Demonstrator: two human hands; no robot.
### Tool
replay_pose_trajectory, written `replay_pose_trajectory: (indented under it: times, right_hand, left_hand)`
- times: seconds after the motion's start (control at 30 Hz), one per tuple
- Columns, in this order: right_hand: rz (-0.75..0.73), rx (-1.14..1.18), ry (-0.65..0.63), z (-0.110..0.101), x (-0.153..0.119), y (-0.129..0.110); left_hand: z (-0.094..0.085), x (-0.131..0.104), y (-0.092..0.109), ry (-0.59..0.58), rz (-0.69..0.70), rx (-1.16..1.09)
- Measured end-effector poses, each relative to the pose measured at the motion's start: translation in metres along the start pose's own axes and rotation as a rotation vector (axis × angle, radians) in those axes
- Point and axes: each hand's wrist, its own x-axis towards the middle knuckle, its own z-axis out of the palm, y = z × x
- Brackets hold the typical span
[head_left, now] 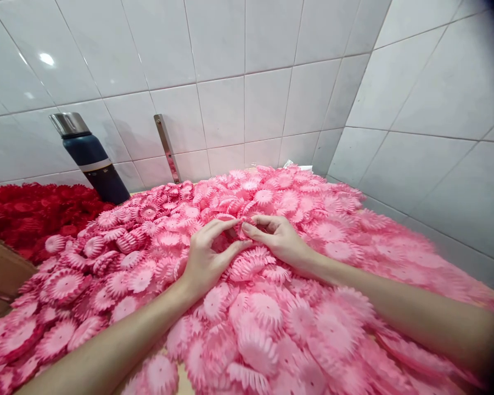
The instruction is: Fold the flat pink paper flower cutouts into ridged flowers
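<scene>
Holding the bare left hand (209,249) half-curled, thumb apart from fingers, and the bare right hand (280,238) nearly pinched, both amid a broad heap of thin, pink, round, frill-edged discs (269,310); cannot tell whether gripping one. Showing, beyond at left, a dark-blue, silver-capped cylindrical bottle (95,164) beside deep-red frilly pieces (41,214).

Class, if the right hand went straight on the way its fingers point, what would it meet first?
Most likely the left hand: its fingertips lie just ahead of those of the right hand, above pink petals. Whether they already touch is unclear.
</scene>
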Motion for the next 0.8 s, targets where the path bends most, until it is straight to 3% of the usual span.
replay_pose_trajectory:
  times: [0.4, 0.57, 0.8]
  right_hand:
    - [0.014, -0.005, -0.049, 0.0022, 0.0006, 0.0013]
    - [0.044, 0.102, -0.105, 0.0007, 0.0, 0.0002]
    - [0.013, -0.025, -0.042, 0.0006, -0.0002, 0.0019]
  left_hand:
    - [-0.0001, -0.0001, 0.0006, 0.013, 0.017, 0.015]
    - [-0.0013, -0.0018, -0.0016, 0.008, 0.04, 0.018]
    - [-0.0013, 0.0, -0.0009, -0.006, 0.036, 0.029]
